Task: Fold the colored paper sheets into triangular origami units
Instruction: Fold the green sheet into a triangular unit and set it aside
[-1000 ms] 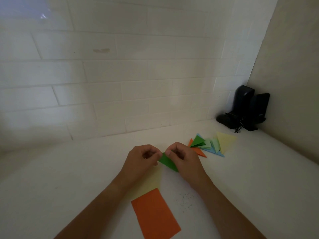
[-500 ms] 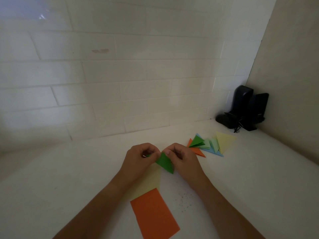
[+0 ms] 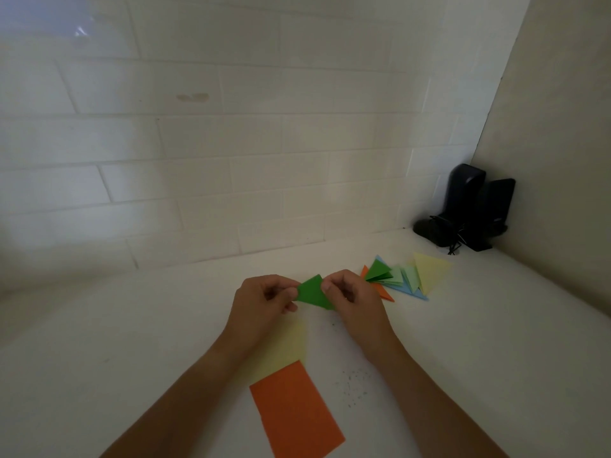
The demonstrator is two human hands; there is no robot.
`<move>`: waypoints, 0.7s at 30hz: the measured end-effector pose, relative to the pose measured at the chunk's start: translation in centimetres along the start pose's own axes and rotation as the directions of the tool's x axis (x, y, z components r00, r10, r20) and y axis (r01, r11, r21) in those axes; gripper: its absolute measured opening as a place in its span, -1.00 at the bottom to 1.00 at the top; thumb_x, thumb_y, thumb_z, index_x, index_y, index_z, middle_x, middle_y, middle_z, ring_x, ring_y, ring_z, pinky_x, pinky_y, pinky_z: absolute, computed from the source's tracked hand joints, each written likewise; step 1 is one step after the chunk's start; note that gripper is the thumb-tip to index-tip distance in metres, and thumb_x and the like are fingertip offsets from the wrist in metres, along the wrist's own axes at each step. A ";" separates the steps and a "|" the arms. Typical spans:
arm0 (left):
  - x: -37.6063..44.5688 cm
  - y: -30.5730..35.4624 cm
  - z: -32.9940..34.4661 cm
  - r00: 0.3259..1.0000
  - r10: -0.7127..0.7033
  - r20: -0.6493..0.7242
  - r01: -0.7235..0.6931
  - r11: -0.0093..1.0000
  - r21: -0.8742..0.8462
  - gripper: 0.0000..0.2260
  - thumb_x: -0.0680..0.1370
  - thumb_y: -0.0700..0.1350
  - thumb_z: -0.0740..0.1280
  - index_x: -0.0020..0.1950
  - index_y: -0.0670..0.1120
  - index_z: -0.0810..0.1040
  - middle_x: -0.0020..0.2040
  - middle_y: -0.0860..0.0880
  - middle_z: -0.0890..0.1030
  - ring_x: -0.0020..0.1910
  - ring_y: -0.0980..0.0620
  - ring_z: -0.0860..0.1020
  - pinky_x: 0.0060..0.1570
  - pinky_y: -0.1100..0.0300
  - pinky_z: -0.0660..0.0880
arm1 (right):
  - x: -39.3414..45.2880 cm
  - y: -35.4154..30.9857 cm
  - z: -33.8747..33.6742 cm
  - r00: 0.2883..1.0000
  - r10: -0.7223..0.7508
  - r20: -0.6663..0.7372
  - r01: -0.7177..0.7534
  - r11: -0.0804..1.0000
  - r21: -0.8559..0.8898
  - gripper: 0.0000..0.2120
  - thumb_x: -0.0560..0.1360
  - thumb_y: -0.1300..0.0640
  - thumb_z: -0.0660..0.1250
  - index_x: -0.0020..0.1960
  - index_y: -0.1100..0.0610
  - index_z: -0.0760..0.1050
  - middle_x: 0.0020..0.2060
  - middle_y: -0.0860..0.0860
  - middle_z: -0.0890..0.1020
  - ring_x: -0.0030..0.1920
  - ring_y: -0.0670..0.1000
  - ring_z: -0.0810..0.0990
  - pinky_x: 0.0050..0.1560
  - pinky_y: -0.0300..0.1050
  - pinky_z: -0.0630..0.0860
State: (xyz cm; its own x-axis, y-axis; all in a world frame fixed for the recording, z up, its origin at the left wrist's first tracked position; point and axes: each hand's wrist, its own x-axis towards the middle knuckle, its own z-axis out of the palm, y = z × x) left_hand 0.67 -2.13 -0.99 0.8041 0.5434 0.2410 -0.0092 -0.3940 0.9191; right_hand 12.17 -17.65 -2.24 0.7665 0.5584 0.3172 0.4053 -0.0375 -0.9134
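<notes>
A dark green folded paper triangle (image 3: 312, 291) is held just above the white counter between both hands. My left hand (image 3: 261, 304) pinches its left corner and my right hand (image 3: 355, 300) pinches its right edge. A flat orange sheet (image 3: 296, 411) lies near me, overlapping a pale yellow sheet (image 3: 284, 350) partly hidden under my left forearm. Folded triangular units in green, light green, blue, orange and yellow sit in a pile (image 3: 405, 276) to the right of my right hand.
A white tiled wall runs along the back of the counter (image 3: 496, 342), and a beige side wall closes the right. Black devices with a cord (image 3: 466, 209) stand in the back right corner. Small dark specks (image 3: 353, 386) dot the counter beside the orange sheet.
The green triangle has turned between my fingers, its point swinging from down-right to upward, and now shows a broader face. Both hands stayed in about the same place.
</notes>
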 end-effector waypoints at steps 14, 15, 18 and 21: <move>-0.2 0.4 0.1 1.000 -0.002 -0.007 0.002 1.000 -0.028 -0.88 0.61 -0.24 0.40 0.10 -0.06 0.58 -0.26 -0.04 0.72 -0.27 0.03 0.71 -0.18 0.32 0.57 | -0.4 -0.5 -0.2 1.000 0.000 0.020 -0.002 0.996 0.095 -0.81 0.62 0.29 0.34 0.12 0.03 0.51 -0.20 0.03 0.67 -0.17 -0.04 0.66 -0.13 -0.30 0.53; -0.2 0.4 0.1 1.000 0.014 -0.014 -0.014 0.999 -0.036 -0.87 0.62 -0.26 0.38 0.10 -0.05 0.56 -0.26 -0.05 0.71 -0.28 0.02 0.70 -0.18 0.29 0.57 | -0.4 -0.6 -0.2 0.999 -0.026 0.031 0.023 0.996 0.082 -0.81 0.61 0.32 0.32 0.09 0.04 0.51 -0.19 0.00 0.65 -0.16 -0.03 0.65 -0.13 -0.29 0.52; 0.0 0.2 0.1 0.998 0.058 -0.011 -0.058 0.998 -0.011 -0.87 0.64 -0.28 0.32 0.04 -0.06 0.60 -0.25 -0.09 0.68 -0.27 0.03 0.68 -0.18 0.25 0.56 | -0.3 -0.6 -0.1 0.998 -0.045 0.052 0.043 0.999 0.028 -0.75 0.58 0.37 0.28 -0.04 0.04 0.57 -0.17 -0.03 0.63 -0.15 0.04 0.62 -0.20 -0.27 0.49; 0.0 0.4 0.1 0.998 0.057 -0.028 -0.058 0.996 -0.066 -0.84 0.65 -0.26 0.31 0.03 -0.08 0.68 -0.20 -0.06 0.71 -0.20 0.00 0.70 -0.13 0.22 0.60 | -0.4 -0.6 0.0 0.997 -0.041 0.066 0.040 0.999 0.012 -0.69 0.54 0.40 0.29 0.01 0.01 0.60 -0.08 -0.11 0.63 -0.21 -0.12 0.57 -0.26 -0.31 0.44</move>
State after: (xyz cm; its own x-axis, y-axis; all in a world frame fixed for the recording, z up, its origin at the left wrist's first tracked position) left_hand 0.74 -2.38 -0.70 0.7856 0.5404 0.3013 -0.0957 -0.3749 0.9221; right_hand 11.57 -17.86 -1.81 0.7150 0.6129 0.3365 0.4294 -0.0051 -0.9031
